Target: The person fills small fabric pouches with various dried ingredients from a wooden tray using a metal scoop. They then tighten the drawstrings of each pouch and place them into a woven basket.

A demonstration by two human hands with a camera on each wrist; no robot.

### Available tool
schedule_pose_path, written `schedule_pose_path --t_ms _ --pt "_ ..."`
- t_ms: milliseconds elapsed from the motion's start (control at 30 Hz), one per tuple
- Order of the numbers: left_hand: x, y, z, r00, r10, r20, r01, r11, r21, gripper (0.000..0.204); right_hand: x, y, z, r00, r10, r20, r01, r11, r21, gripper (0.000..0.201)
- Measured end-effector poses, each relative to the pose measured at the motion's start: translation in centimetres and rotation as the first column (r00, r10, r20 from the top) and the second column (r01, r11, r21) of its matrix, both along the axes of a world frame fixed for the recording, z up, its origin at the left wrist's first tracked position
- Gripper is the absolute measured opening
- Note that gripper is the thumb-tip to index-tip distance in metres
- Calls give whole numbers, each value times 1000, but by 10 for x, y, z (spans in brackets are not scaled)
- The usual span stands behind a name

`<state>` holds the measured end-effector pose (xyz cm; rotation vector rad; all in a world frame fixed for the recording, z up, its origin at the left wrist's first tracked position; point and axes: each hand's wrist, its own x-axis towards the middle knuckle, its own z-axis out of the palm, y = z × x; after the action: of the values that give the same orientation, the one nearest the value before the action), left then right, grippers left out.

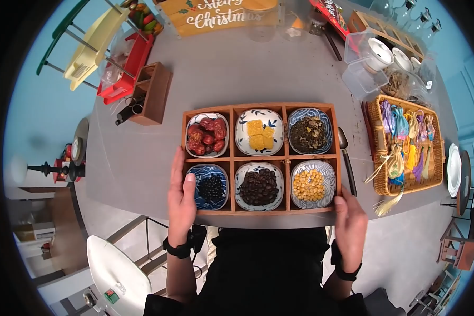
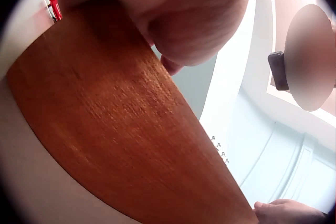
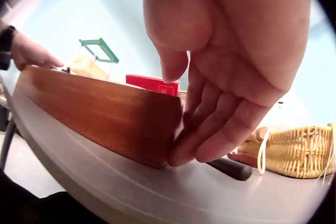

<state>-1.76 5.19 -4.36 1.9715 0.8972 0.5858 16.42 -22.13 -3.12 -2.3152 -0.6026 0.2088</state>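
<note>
A wooden six-compartment tray (image 1: 258, 158) lies on the grey table, a small dish in each compartment: red dates (image 1: 207, 138), yellow blocks (image 1: 260, 135), dried leaves (image 1: 308, 134), black beans (image 1: 211, 187), dark brown pieces (image 1: 258, 187) and yellow kernels (image 1: 309, 185). My left hand (image 1: 181, 203) lies along the tray's left side, fingers straight, thumb by the black beans' dish. At the front right corner, my right hand (image 1: 351, 226) touches the side. In the right wrist view, the fingers of my right hand (image 3: 226, 77) rest on the tray's end (image 3: 105, 113), only slightly bent.
Right of the tray are a dark-handled spoon (image 1: 346, 160) and a wicker basket (image 1: 408, 147) of tassels and pouches. Clear plastic boxes (image 1: 362, 78) and white bowls stand behind. A wooden holder (image 1: 154, 95) and red bin (image 1: 134, 66) are back left; a Christmas sign (image 1: 216, 17) stands behind.
</note>
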Motion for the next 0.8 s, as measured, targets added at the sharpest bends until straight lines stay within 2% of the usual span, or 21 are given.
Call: schedule_pose_path --t_ms 100,200,233,300,400,467,500,567,633,667,700,800 --pt "-1 0 0 1000 24 17 -23 999 -22 51 13 -20 7 987 -161 -18 162 986 27 25" --pt "0 0 -3 998 43 38 -41 999 -35 50 37 -41 15 934 -356 23 352 929 112 25" --pt "-1 0 -3 999 44 19 -43 999 -27 49 47 -46 28 920 -390 42 387 919 72 24" --pt "-1 1 -9 996 51 71 -46 997 -62 48 77 -67 31 920 -338 199 342 940 18 25" --pt "-1 2 -12 995 38 93 -35 999 -31 48 127 -79 28 939 -299 169 308 951 -27 32" --pt "0 0 -12 994 22 104 -20 999 -29 47 149 -84 20 937 -71 343 173 945 -277 40" --pt "-1 2 -10 994 19 103 -18 1000 -11 46 156 -88 20 936 -64 346 166 947 -274 40" --pt "-2 2 -12 987 36 159 -26 998 -64 44 171 -84 12 987 -35 156 106 876 -471 47" --pt "-3 2 -8 996 23 89 -25 1000 15 43 167 -74 8 964 4 267 142 840 -524 46" --pt "-2 2 -7 995 30 100 -31 999 11 43 165 -69 12 975 -34 222 151 827 -541 41" --pt "-2 1 -7 993 32 111 -33 999 3 43 165 -70 9 968 -22 250 149 852 -501 37" --pt "-1 1 -7 986 46 162 -39 998 -45 42 159 -68 8 975 -30 219 137 859 -493 34"
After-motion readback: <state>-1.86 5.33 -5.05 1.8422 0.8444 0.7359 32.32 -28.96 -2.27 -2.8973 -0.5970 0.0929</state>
